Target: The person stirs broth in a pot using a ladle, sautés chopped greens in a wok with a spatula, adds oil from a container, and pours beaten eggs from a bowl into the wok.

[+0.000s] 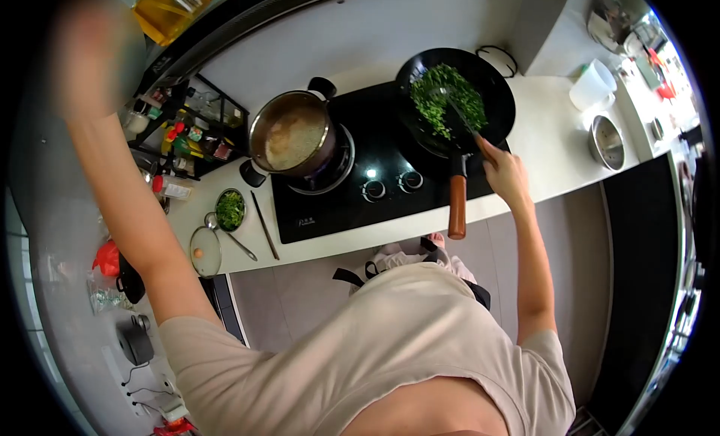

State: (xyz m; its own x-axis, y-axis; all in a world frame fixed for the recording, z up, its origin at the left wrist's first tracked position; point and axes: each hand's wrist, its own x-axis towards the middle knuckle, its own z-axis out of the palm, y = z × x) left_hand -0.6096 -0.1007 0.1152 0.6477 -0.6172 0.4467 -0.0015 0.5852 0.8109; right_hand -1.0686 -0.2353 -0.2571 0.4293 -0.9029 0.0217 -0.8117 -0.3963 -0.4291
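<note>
Head view: right hand (505,170) grips a spatula (463,122) in a wok (498,98) of chopped greens (459,89); a pot (289,103) holds cloudy liquid (296,143); left hand (90,57), blurred, I can't tell.

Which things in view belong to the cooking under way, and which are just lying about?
Seem to belong:
- spatula, held in the right hand
- wok
- chopped greens inside it
- pot on the other burner

Seemingly lying about:
- metal bowl
- plastic jug
- thin dark stick

- Glare whitened the right edge.
- The raised left hand (90,57) blurred heavily.
- A white glint marked the hob (379,151).
- Black corners framed bowed edges.
</note>
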